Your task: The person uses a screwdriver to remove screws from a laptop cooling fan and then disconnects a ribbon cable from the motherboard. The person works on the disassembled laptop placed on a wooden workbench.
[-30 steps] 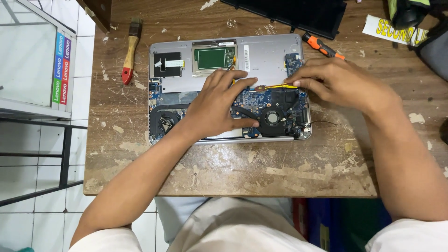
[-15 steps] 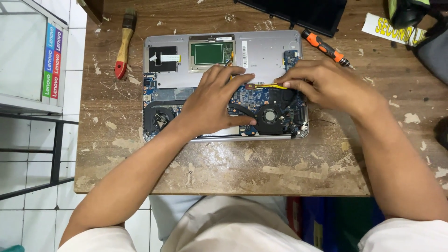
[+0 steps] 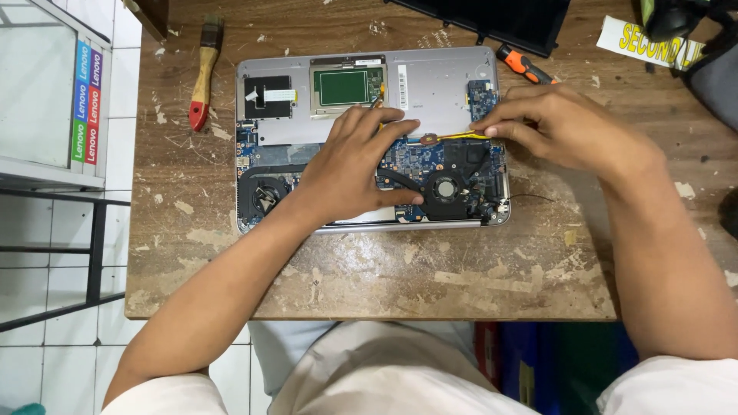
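- Compared with half a second ago, the left hand [image 3: 350, 173] has stayed planted on the board, while the right hand [image 3: 561, 127] has shifted slightly up toward the far edge; the whole scene sits a little lower in view.
- The opened silver laptop base [image 3: 430, 84], bottom cover off, lies flat near the middle of the scarred brown wooden surface [image 3: 400, 284], closer to its far side.
- Its inside shows a blue circuit board [image 3: 407, 157], two round black fans, one at the left [image 3: 265, 196] and one right of centre [image 3: 446, 188], and a green rectangular panel [image 3: 344, 87] in the grey upper half.
- The laptop's long axis runs left to right across the surface; the fan side faces the person and the plain grey half points away.
- The left hand rests palm down on the board, fingers spread and loose, closed on nothing.
- The right hand's grip is pinched shut, fingertips together on the end of a thin yellow strip [image 3: 453, 137] that runs sideways over the board.
- An orange-and-black screwdriver [image 3: 525, 65] lies just past the laptop's far right corner.
- A wooden-handled paintbrush with a red tip [image 3: 203, 77] lies to the left, well apart from the hands.
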